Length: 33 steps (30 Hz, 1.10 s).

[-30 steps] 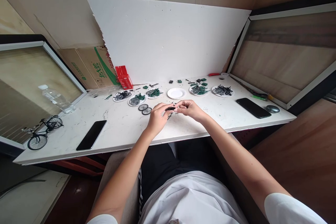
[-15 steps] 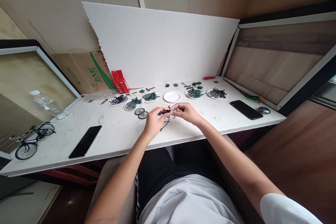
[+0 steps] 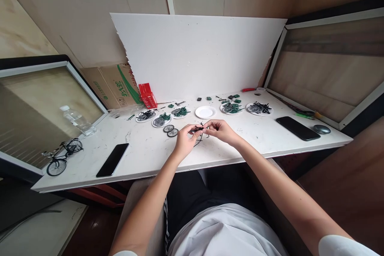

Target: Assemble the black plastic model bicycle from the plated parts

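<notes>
Where both hands (image 3: 202,133) meet, the black frame (image 3: 198,129) sits pinched.

Both hands, left hand (image 3: 184,141) and right hand (image 3: 222,131), barely moved; small black frame part (image 3: 198,129) now held slightly lower between fingertips.

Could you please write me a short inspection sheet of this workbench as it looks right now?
Surface: white table, scuffed.
Job's things: small black frame part pinched between left hand and right hand; two loose wheels beside them.
Clutter: paper plates of parts, empty plate, two phones, finished model bicycle, water bottle, mouse.
Grippers: both hands closed on the part.
Cables: nothing seen.
Surroundings: white backboard, cardboard box.
</notes>
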{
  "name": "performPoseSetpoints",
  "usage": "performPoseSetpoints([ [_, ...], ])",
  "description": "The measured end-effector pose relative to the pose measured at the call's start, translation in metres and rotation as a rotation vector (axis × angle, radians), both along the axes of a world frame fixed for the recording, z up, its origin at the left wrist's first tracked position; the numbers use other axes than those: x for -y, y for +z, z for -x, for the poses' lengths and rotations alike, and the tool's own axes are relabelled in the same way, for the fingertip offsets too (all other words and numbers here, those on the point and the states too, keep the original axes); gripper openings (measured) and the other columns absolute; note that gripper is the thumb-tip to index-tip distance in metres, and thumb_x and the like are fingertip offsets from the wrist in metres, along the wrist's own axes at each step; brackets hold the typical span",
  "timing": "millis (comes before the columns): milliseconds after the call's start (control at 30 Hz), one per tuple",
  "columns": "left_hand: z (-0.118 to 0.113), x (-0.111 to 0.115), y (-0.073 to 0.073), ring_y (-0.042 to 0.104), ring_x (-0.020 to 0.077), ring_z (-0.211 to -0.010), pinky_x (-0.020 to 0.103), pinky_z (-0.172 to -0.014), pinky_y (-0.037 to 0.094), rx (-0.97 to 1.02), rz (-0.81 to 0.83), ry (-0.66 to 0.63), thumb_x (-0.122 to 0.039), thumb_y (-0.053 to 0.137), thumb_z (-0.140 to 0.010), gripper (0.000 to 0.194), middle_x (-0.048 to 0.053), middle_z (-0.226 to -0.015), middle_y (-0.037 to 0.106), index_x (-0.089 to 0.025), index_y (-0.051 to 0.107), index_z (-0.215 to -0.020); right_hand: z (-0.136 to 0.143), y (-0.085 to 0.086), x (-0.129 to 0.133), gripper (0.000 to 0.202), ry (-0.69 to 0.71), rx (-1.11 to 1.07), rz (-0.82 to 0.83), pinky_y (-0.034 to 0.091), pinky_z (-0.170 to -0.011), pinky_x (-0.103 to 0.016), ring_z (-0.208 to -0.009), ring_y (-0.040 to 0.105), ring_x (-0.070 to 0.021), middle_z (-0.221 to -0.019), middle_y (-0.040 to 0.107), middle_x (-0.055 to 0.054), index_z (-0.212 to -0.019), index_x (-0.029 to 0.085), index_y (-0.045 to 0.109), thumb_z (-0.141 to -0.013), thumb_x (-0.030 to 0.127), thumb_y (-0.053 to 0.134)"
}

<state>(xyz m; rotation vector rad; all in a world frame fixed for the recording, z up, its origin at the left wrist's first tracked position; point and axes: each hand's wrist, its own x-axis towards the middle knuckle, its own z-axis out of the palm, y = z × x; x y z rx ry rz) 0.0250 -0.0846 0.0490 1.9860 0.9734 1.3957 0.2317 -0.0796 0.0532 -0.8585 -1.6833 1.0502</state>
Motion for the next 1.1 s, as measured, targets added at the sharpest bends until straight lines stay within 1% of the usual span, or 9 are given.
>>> performPoseSetpoints([
  [233,0.001,0.002,0.001,0.075,0.0249,-0.104,0.038,-0.089,0.06,0.003,0.016,-0.016,-0.033,0.074,-0.094,0.018,0.011,-0.11,0.079,-0.02,0.078,-0.106,-0.001,-0.001,-0.001,0.05,0.004,0.0,-0.003,0.034,-0.059,-0.025,-0.06,0.027,-0.0093,-0.065,0.026,0.007,-0.097,0.017,0.077,-0.082,0.064,0.082],
  [400,0.0,0.003,0.003,0.075,0.0254,-0.107,0.04,-0.094,0.06,0.013,0.017,-0.033,-0.033,0.073,-0.095,0.018,0.011,-0.111,0.079,-0.02,0.077,-0.107,-0.002,0.0,0.0,0.052,0.007,0.0,0.011,0.034,-0.058,-0.025,-0.058,0.025,-0.0086,-0.064,0.023,0.008,-0.097,0.017,0.076,-0.078,0.065,0.085],
  [667,0.0,0.0,0.001,0.075,0.0249,-0.108,0.041,-0.097,0.061,0.052,0.039,-0.038,-0.034,0.074,-0.094,0.019,0.012,-0.111,0.079,-0.019,0.076,-0.107,-0.005,0.001,-0.003,0.053,0.006,-0.019,0.052,0.038,-0.062,-0.027,-0.06,0.028,-0.0085,-0.065,0.025,0.009,-0.098,0.017,0.075,-0.074,0.062,0.088],
  [800,0.001,-0.002,0.0,0.075,0.0247,-0.108,0.041,-0.096,0.061,0.075,0.051,-0.022,-0.035,0.075,-0.093,0.022,0.012,-0.113,0.079,-0.018,0.076,-0.107,-0.01,0.004,-0.004,0.053,-0.017,-0.036,0.06,0.037,-0.063,-0.027,-0.061,0.03,-0.0092,-0.065,0.027,0.009,-0.099,0.016,0.074,-0.071,0.059,0.091],
  [867,0.002,-0.003,0.0,0.075,0.0244,-0.106,0.04,-0.096,0.061,0.086,0.056,-0.02,-0.036,0.076,-0.092,0.023,0.012,-0.113,0.079,-0.018,0.076,-0.107,-0.013,0.007,-0.003,0.05,-0.03,-0.035,0.055,0.036,-0.064,-0.027,-0.064,0.033,-0.0102,-0.067,0.032,0.007,-0.101,0.016,0.075,-0.076,0.058,0.087],
  [967,0.004,-0.006,-0.001,0.076,0.024,-0.103,0.039,-0.095,0.06,0.101,0.073,-0.012,-0.039,0.076,-0.092,0.026,0.012,-0.111,0.079,-0.018,0.075,-0.108,-0.016,0.011,-0.001,0.05,-0.034,-0.041,0.108,0.032,-0.059,-0.026,-0.065,0.033,-0.0117,-0.074,0.04,0.002,-0.114,0.015,0.075,-0.093,0.059,0.068],
  [1033,0.005,-0.008,-0.003,0.076,0.0237,-0.101,0.038,-0.093,0.06,0.113,0.098,-0.001,-0.041,0.076,-0.092,0.029,0.013,-0.11,0.079,-0.018,0.076,-0.109,-0.018,0.013,-0.001,0.051,-0.035,-0.058,0.166,0.028,-0.055,-0.026,-0.063,0.031,-0.0119,-0.074,0.037,0.001,-0.124,0.014,0.073,-0.098,0.055,0.058],
  [1100,0.006,-0.011,-0.006,0.075,0.0237,-0.1,0.037,-0.092,0.059,0.137,0.13,0.003,-0.043,0.076,-0.091,0.032,0.013,-0.11,0.079,-0.017,0.076,-0.109,-0.02,0.014,-0.001,0.051,-0.034,-0.073,0.191,0.027,-0.054,-0.025,-0.062,0.03,-0.0117,-0.073,0.033,0.002,-0.129,0.012,0.07,-0.099,0.051,0.057],
])
